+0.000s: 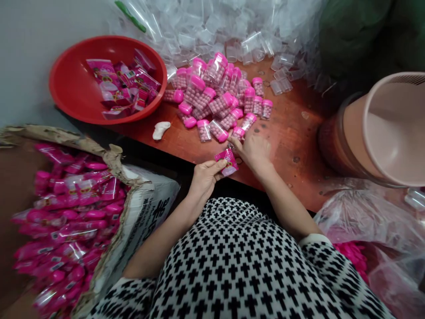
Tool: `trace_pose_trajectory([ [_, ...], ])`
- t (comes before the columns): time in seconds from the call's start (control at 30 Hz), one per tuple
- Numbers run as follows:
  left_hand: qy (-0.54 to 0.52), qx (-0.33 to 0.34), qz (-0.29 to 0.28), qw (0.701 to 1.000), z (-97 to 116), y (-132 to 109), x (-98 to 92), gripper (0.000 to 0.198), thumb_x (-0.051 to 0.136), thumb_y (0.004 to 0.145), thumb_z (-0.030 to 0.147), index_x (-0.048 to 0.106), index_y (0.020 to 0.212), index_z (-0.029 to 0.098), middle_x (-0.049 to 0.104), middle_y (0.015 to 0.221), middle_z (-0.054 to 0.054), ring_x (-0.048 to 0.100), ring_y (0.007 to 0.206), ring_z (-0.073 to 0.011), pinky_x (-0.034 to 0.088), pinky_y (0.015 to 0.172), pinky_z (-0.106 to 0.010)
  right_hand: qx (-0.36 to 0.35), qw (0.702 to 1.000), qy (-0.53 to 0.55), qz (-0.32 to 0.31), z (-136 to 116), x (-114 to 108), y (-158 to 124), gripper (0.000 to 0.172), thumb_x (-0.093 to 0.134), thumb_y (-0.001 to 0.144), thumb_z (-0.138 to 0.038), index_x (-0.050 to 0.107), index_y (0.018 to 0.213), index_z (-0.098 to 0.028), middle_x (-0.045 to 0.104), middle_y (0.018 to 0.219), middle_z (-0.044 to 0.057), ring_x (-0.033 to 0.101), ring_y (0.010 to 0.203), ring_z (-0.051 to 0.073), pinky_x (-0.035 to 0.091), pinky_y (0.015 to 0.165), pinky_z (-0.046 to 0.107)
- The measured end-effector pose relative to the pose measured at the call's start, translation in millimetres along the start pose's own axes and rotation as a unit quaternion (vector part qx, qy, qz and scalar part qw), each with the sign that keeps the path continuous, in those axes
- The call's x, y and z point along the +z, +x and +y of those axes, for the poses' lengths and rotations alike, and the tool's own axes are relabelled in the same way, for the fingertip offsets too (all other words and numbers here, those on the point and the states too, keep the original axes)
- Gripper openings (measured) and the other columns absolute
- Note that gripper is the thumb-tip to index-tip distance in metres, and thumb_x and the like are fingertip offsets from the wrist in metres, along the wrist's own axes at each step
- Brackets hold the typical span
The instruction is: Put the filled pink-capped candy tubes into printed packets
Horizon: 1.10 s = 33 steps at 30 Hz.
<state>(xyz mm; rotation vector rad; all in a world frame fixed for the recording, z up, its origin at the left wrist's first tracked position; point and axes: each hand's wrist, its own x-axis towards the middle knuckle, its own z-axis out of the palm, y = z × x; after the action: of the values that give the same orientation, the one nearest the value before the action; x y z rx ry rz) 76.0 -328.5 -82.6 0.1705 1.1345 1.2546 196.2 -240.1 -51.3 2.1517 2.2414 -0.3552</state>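
My left hand grips a pink printed sachet, its fingers closed against the sachet's left end, just above the near edge of a reddish-brown wooden surface. The sachet sits tilted between my 2 hands. My right hand reaches across above it, its fingertips at a clear bottle with a pink cap. Whether that hand is gripping the bottle, I cannot tell.

Just ahead of my hands, a heap of pink-capped clear bottles filled with round pink candies covers the surface, some upright and others on their sides. To the left of the heap, a red plastic basin holds a loose pile of similar pink sachets, and a crumpled white rag lies just below its rim. Empty clear plastic bottles are banked up along the far side of the surface, touching the heap.

At right stands a pale pink plastic bucket. Below my left arm, a torn paper-lined sack brims with pink-wrapped packets. At lower right, a clear plastic bag lies beside my right arm, with something pink showing by it. My sleeves are black-and-white, patterned with small crosses.
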Motion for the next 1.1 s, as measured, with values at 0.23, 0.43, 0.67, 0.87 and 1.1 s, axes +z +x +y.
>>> trace_pose_trajectory([
  [0.23,-0.083,0.009,0.046,0.995,12,7,-12.1,0.033,0.092,0.047,0.026,0.069,0.065,0.009,0.07,0.065,-0.004,0.064,0.056,-0.0117,0.056,0.054,-0.022,0.009,0.999,-0.041,-0.024,-18,3,8,0.063,0.052,0.088,-0.063,0.065,0.112,-0.006,0.071,0.104,0.025,0.069,0.099,0.036,0.051,0.081,0.043],
  [0.43,-0.079,0.057,0.039,0.994,14,7,-13.4,0.033,0.09,0.051,0.03,0.068,0.068,0.011,0.069,0.07,-0.002,0.065,0.062,-0.0124,0.058,0.057,-0.025,-0.001,1.0,-0.001,0.019,-12,9,0,0.061,0.058,0.087,-0.058,0.059,0.118,-0.006,0.068,0.107,0.025,0.067,0.097,0.036,0.05,0.079,0.045],
  [0.67,0.111,0.087,-0.049,0.989,6,7,-9.9,0.028,0.083,0.064,0.035,0.067,0.062,0.013,0.06,0.059,0.002,0.057,0.057,-0.0085,0.049,0.056,-0.02,-0.135,0.856,0.496,-0.061,4,17,-16,0.045,0.062,0.083,-0.057,0.064,0.105,-0.018,0.069,0.088,0.004,0.064,0.079,0.017,0.05,0.072,0.03],
  [0.87,0.125,-0.004,-0.101,0.987,2,3,-9.0,0.031,0.086,0.059,0.036,0.075,0.077,0.013,0.068,0.068,-0.001,0.062,0.062,-0.0115,0.054,0.062,-0.024,-0.067,0.748,0.651,-0.112,5,28,-24,0.035,0.081,0.065,-0.036,0.063,0.09,-0.019,0.063,0.067,-0.004,0.058,0.059,0.01,0.046,0.059,0.024],
  [1.1,0.068,-0.013,-0.031,0.997,8,4,-6.1,0.035,0.091,0.051,0.035,0.072,0.065,0.01,0.07,0.067,-0.004,0.066,0.063,-0.0131,0.057,0.064,-0.026,-0.097,0.927,0.356,0.068,8,23,-11,0.034,0.062,0.085,-0.048,0.061,0.098,-0.016,0.069,0.092,0.008,0.064,0.085,0.02,0.049,0.078,0.034],
])
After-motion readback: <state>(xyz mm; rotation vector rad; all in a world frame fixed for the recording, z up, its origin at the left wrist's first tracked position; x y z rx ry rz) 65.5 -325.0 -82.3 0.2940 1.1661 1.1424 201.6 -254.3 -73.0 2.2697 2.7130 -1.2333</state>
